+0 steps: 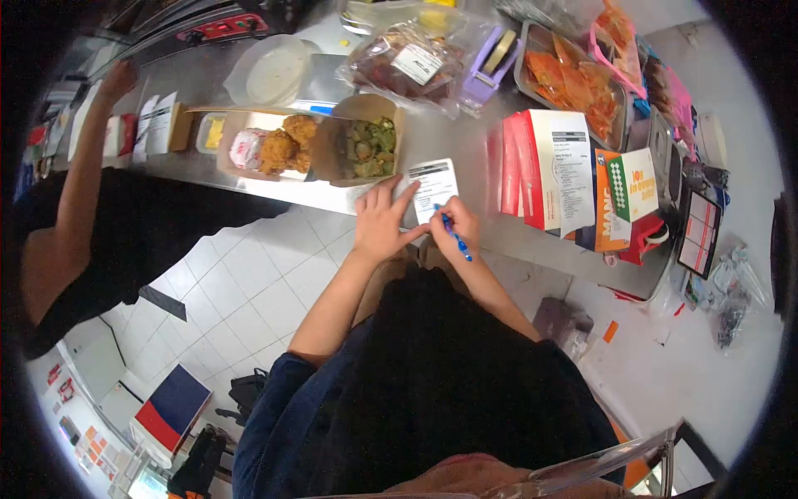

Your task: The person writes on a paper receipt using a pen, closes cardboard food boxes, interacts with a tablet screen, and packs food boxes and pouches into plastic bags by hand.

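Note:
My right hand (455,226) is closed round a blue pen (455,236), its tip near a printed paper slip (433,188) at the edge of the metal counter. Flat beside the slip's left edge, my left hand (384,218) has its fingers spread. Just above that hand, an open box of green food (373,147) stands next to a box with fried chicken (287,143) and a wrapped round item (246,149).
Right of the slip are a red and white box (532,170) with a receipt, a tray of orange food (573,83) and a tablet (699,233). Behind lie a purple tape dispenser (492,66) and bagged dark food (403,58). Another person's arm (87,166) reaches over at left.

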`<state>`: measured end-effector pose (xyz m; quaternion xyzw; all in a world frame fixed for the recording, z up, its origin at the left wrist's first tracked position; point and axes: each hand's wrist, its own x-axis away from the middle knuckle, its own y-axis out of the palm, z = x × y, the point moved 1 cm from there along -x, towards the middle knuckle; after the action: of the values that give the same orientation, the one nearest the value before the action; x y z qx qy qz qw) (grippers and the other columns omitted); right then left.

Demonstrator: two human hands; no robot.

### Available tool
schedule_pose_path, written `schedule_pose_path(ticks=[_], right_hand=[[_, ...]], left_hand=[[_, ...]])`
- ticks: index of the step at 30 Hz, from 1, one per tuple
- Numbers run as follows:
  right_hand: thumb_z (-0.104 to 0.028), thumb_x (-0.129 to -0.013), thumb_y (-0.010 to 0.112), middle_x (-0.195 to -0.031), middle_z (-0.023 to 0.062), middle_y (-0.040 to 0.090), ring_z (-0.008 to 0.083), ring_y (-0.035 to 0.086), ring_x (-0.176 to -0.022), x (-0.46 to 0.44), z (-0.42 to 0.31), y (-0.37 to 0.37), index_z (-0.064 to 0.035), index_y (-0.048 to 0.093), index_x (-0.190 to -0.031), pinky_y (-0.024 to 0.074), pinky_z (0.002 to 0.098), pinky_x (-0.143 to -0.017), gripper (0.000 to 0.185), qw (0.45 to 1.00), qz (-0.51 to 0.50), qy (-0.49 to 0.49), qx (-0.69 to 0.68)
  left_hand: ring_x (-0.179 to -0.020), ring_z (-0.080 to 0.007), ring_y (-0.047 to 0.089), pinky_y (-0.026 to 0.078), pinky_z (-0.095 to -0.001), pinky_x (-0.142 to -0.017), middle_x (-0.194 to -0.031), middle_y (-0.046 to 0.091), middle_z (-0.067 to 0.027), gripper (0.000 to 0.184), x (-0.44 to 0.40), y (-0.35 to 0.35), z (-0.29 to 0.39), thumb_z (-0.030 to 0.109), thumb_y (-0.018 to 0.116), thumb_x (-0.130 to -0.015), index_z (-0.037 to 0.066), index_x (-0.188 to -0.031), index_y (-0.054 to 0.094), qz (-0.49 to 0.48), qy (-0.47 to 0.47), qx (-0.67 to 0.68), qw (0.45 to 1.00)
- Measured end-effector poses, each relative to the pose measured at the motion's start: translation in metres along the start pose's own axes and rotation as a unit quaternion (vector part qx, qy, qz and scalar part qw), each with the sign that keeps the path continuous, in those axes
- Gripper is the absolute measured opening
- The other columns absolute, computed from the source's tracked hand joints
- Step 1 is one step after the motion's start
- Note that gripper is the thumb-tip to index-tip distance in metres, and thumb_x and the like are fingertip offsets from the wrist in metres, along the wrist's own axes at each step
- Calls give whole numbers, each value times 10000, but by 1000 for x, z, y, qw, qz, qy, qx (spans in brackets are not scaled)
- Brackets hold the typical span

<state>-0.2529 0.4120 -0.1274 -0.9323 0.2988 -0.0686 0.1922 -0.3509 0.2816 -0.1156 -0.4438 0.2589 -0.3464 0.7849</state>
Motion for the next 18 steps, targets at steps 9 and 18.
schedule_pose_path(ticks=[9, 18], right_hand=[[-98, -780, 504, -1142, 61, 537, 239, 488, -1064, -43, -11, -16, -147, 579, -1131, 370, 382, -897, 363, 888, -81, -228, 390], [-81, -825, 455, -1231, 86, 493, 265, 461, -1131, -46, -1, -38, -148, 531, -1226, 351, 403, -951, 414, 876, -42, -186, 443]], left_hand=[[-1058, -317, 458, 358, -411, -883, -1149, 484, -149, 490, 16, -10, -13, 323, 644, -775, 87, -1184, 511, 109, 17, 151, 982], [-978, -325, 481, 370, -412, -863, -1032, 509, -161, 240, 65, -57, -88, 116, 596, -802, 33, -1022, 548, 295, -205, 183, 915]])
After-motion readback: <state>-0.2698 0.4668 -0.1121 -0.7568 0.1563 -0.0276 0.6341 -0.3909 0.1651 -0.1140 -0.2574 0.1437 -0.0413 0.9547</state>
